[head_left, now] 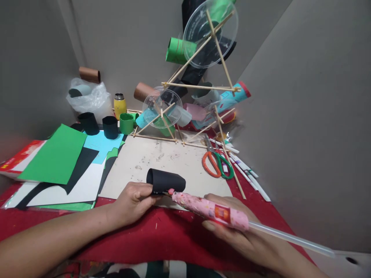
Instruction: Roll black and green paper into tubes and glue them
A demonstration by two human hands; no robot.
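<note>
Here, grey walls (313,116) flank the red surface (165,233) beneath the held tube (168,180).

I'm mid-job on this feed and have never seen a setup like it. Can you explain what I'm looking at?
There's no machine here: these are a person's two bare hands, seen by one head-worn camera looking forward and down.

The left hand holds a black tube. The right hand grips what looks like a pink glue gun, its tip at the tube's lower edge and a clear stick out the back.

A pale board lies on red cloth, with scissors at the right and paper sheets at the left. Behind are a yellow bottle and stick frames with clear discs.
</note>
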